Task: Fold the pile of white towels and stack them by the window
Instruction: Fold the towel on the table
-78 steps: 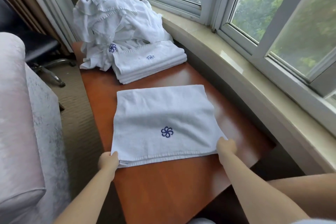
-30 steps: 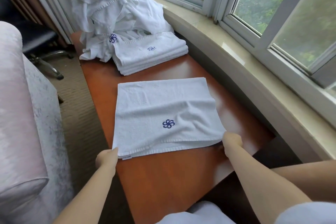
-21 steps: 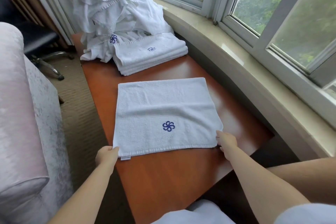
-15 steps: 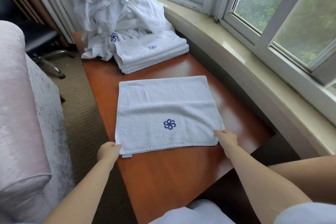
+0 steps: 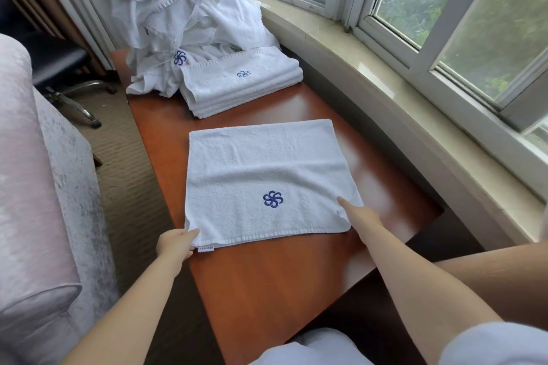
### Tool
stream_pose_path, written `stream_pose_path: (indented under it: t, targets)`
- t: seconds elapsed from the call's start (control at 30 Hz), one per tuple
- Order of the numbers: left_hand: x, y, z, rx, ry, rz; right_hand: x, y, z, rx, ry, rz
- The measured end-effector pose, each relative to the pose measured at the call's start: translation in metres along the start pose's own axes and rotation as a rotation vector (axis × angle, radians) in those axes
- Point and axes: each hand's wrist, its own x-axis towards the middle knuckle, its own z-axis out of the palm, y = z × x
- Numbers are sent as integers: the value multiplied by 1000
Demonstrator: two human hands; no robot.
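A white towel (image 5: 261, 175) with a blue flower emblem lies flat, folded, on the orange-brown table (image 5: 275, 272). My left hand (image 5: 175, 246) pinches its near left corner. My right hand (image 5: 360, 215) rests on the near right corner, with fingers pointing across the cloth and the edge lifted a little beside them. Farther back sits a neat stack of folded towels (image 5: 240, 83), and behind it a loose pile of white towels (image 5: 184, 12) rises against the window frame.
A pale stone windowsill (image 5: 385, 74) curves along the table's right side under the windows. A pink upholstered seat (image 5: 32, 187) stands on the left, with carpet between it and the table. A dark chair base (image 5: 74, 98) is at the far left.
Both hands have stayed at the towel's near corners. The right hand slid from the edge onto the cloth, and the towel's surface now lies smoother.
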Motion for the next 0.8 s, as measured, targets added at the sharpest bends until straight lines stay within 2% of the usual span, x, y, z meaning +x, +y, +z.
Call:
stream_pose_path:
  t: [0.1,0.2,0.23,0.33,0.43,0.53,0.63,0.73,0.8]
  targets:
    - [-2,-3,-3,-55,34,-18,-8,1,8,-150,131,12]
    - [0,-7,-4,-113,34,-58,-13,5,14,-131,161,-12]
    - [1,-8,-3,-133,35,-68,-9,6,15,-82,194,-48]
    - [0,-5,-3,-241,84,-68,-8,10,11,276,339,-92]
    - [-8,-4,-2,-470,133,-101,-15,16,1,473,422,-56]
    - [-13,-13,-6,-638,79,-281,-21,19,0,521,356,57]
    - [-16,-2,-11,-621,-43,-370,-30,6,-7,589,216,134]
    - [-22,56,-13,-659,-180,-227,-45,-43,-20,689,47,7]
    - [-35,114,-16,-766,-247,-54,-61,-89,-35,928,12,-63]
